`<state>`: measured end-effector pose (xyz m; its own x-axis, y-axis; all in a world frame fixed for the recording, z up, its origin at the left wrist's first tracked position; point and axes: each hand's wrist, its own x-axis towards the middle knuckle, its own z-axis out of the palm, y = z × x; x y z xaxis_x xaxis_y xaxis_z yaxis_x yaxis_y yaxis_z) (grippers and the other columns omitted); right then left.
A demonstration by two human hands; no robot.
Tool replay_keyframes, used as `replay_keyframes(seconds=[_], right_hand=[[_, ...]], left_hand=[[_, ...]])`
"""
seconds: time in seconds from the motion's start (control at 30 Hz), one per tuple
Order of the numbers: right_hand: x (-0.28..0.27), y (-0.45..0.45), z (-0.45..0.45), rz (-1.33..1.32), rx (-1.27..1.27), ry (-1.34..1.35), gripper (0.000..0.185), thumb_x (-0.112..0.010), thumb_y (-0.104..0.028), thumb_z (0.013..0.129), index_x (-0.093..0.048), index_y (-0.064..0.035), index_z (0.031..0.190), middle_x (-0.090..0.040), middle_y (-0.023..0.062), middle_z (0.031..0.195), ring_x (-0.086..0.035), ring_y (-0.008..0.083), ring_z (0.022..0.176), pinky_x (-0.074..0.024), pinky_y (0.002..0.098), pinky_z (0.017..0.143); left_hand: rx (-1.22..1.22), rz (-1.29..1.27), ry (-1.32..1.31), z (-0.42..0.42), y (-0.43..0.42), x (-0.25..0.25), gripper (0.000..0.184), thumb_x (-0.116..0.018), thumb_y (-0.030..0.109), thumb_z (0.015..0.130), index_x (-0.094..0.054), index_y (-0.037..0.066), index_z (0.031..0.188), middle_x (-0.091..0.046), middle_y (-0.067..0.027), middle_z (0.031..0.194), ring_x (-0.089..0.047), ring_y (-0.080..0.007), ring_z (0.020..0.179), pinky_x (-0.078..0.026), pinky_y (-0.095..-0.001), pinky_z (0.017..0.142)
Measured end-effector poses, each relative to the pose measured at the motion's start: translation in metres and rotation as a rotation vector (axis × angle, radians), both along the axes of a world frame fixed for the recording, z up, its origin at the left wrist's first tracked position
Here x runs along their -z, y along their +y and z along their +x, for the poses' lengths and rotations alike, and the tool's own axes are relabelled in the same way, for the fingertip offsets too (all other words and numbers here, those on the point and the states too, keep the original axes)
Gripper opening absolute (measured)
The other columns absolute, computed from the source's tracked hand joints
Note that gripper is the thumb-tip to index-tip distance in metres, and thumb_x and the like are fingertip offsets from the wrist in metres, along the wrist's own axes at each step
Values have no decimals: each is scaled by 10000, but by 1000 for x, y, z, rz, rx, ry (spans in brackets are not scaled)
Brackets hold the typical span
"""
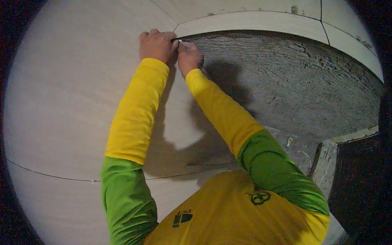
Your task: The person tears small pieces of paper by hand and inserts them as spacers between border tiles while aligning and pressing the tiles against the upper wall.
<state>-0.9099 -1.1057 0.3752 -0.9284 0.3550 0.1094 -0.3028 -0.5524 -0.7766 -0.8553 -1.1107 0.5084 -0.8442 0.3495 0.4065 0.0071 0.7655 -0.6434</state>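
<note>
My left hand (157,45) rests at the top corner of a large pale tile (77,98), its fingers curled and its fingertips hidden. Right beside it, my right hand (190,56) is closed in a pinch at the tile's edge. Between the two hands shows a small white piece (180,41), at the fingertips of my right hand; it looks like a tile spacer but is too small to be sure. A dark gap runs along the edge of the narrow pale tile strip (253,22) just above the hands.
Rough grey ridged mortar (281,77) spreads to the right of my right hand. A thin joint crosses the tiles low on the left, with a small white spacer (93,181) in it. Farther right, a pale broken edge (325,163) borders a dark area (359,179).
</note>
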Motion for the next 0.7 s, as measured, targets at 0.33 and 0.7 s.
replay_keyframes(seconds=[0.33,0.7], right_hand=[[8,-17,-11,-1,130,42,142,-655,-106,825,-638,16,896,-674,96,830,-625,164,743,-491,284,685],[-14,0,5,218,206,-164,252,-675,-247,819,-646,-11,738,-663,160,732,-637,279,653,-487,358,642]], left_hand=[[68,-44,10,-14,-9,3,209,-650,383,806,-727,239,937,-709,11,892,-614,-195,920,-404,-423,826],[78,-46,-26,-13,-6,0,193,-652,356,801,-730,231,926,-702,-14,864,-613,-216,900,-408,-418,811]])
